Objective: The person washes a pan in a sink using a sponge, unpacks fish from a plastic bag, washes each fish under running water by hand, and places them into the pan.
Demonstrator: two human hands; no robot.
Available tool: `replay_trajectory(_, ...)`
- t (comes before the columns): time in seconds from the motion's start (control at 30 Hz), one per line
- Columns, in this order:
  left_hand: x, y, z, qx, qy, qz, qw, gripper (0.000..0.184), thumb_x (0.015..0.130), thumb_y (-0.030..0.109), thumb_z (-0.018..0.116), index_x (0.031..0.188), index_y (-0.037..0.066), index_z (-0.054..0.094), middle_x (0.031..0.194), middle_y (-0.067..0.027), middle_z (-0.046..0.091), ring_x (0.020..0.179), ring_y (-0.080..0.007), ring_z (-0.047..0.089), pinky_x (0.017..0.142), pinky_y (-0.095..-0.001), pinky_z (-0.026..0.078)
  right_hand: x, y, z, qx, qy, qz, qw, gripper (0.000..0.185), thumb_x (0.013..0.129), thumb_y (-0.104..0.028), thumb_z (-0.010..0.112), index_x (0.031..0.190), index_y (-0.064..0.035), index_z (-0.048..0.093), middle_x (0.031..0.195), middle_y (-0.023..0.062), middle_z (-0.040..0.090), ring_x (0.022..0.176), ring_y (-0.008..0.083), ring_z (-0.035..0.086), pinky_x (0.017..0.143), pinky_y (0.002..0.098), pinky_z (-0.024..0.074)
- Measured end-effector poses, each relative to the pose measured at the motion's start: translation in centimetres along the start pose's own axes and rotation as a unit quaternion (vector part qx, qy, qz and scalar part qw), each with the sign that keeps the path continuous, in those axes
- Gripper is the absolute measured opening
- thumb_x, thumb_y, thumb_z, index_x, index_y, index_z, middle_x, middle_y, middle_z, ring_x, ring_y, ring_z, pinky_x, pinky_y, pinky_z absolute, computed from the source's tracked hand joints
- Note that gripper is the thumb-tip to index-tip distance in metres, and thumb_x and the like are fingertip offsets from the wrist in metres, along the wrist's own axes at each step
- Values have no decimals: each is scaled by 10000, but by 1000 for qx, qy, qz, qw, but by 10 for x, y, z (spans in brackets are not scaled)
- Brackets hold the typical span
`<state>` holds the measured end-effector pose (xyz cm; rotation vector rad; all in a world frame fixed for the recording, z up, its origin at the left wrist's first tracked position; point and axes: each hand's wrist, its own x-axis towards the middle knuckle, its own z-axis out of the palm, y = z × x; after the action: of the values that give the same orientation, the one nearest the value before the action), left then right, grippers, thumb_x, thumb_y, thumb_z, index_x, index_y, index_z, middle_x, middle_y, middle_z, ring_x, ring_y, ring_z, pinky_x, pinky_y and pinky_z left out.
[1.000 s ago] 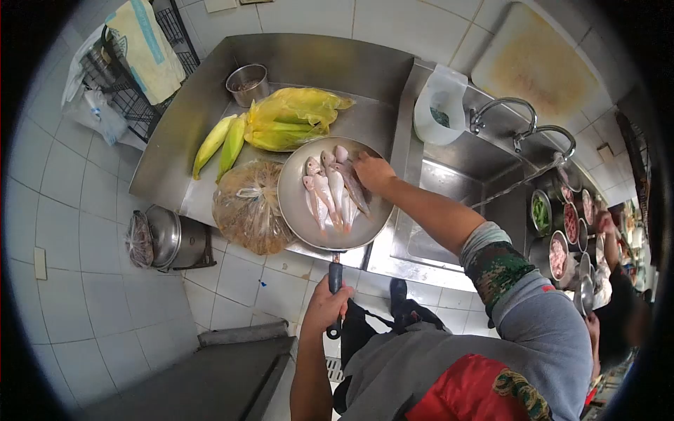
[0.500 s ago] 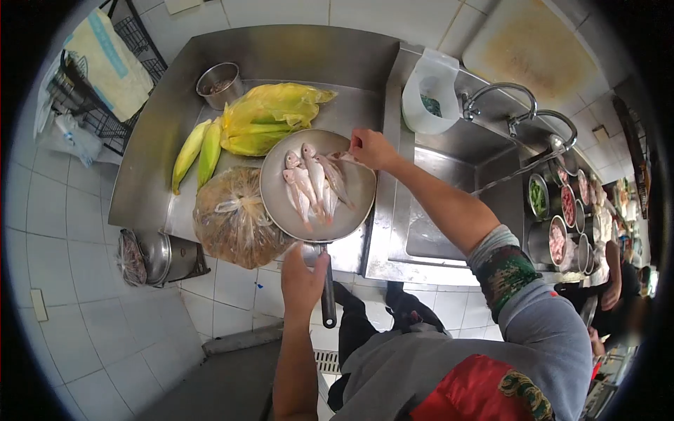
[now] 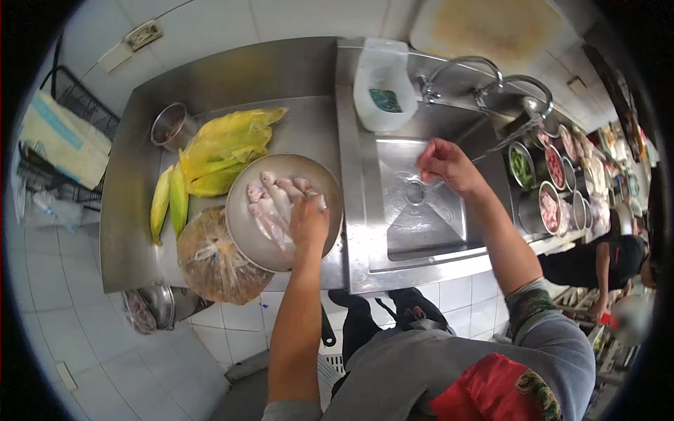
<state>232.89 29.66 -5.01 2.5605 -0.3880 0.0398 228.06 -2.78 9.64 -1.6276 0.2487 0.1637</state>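
Observation:
Several small pinkish-white fish lie side by side in a grey frying pan. My left hand is in the pan, its fingers closed over a fish at the right side; the fingertips are partly hidden. Only the end of the pan's black handle shows below my left forearm. Over the sink basin is my right hand, apart from the pan, with its fingers curled together. Whether anything small is between those fingers cannot be seen.
Corn in husks, a tied plastic bag and a metal cup surround the pan. Water runs from a curved faucet. A white plastic container stands behind the sink. Bowls of food and another person are at right.
My left hand has moved from beside the handle onto the fish. My right hand has left the pan's edge and moved right, over the sink. The camera view has shifted.

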Motion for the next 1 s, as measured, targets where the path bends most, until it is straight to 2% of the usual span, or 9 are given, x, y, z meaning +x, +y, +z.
replay_trajectory(0.1,0,-7,10,94,-43,-35,994,350,798,169,655,1145,123,672,1194,-155,586,1090,-352,574,940,-439,464,-6,51,-96,-195,108,153,963,129,895,-103,646,982,-15,608,839,66,652,748,161,652,643,299,551)
replay_trajectory(0.17,3,2,4,72,-31,-22,997,358,827,226,622,1162,111,669,1278,-171,534,1142,-359,549,979,-444,445,0,53,-130,50,232,124,964,118,939,-136,577,975,-26,602,809,58,638,713,171,643,614,294,539)
replay_trajectory(0.23,8,-4,15,3,38,54,998,419,874,323,597,1190,52,646,1404,-222,457,1178,-389,532,1009,-464,425,11,62,-155,258,308,116,908,151,975,-167,512,945,-41,590,776,49,618,676,174,626,583,292,522)
replay_trajectory(0.33,33,21,37,-47,11,-46,998,614,907,411,567,1295,-63,525,1416,-275,425,1282,-413,439,1100,-469,328,37,84,-185,475,343,117,802,253,1013,-233,447,819,-94,530,679,17,543,590,145,543,500,282,441)
replay_trajectory(0.47,44,44,54,-37,-29,-144,988,694,928,451,531,1343,-99,447,1428,-293,402,1363,-418,330,1135,-465,265,48,97,-184,497,306,132,801,282,1014,-267,455,783,-116,512,637,3,514,551,130,486,464,265,374)
replay_trajectory(0.87,55,23,87,-150,64,-201,966,417,910,276,519,1196,-10,619,1202,-270,607,1151,-422,535,1019,-454,399,42,101,-202,494,276,165,808,284,995,-250,470,728,-157,494,615,-14,439,519,114,406,422,263,295)
replay_trajectory(0.9,46,55,55,-72,41,-199,976,365,910,237,523,1181,24,643,1209,-225,625,1130,-366,575,999,-411,427,44,104,-205,476,312,167,805,260,978,-190,488,720,-154,492,626,-9,439,514,112,399,420,267,294)
replay_trajectory(0.93,39,66,47,-226,56,-234,944,322,909,194,536,1166,45,663,1167,-181,656,1103,-305,599,970,-362,449,52,133,-221,442,294,199,824,118,963,-163,512,847,-149,521,643,-10,435,529,107,402,427,259,280)
replay_trajectory(1.0,43,24,67,-231,98,-139,958,260,898,99,551,1120,21,663,1068,-139,674,1008,-255,621,908,-357,477,62,172,-233,400,260,108,872,127,938,-191,572,853,-96,570,679,65,494,563,178,484,446,361,376)
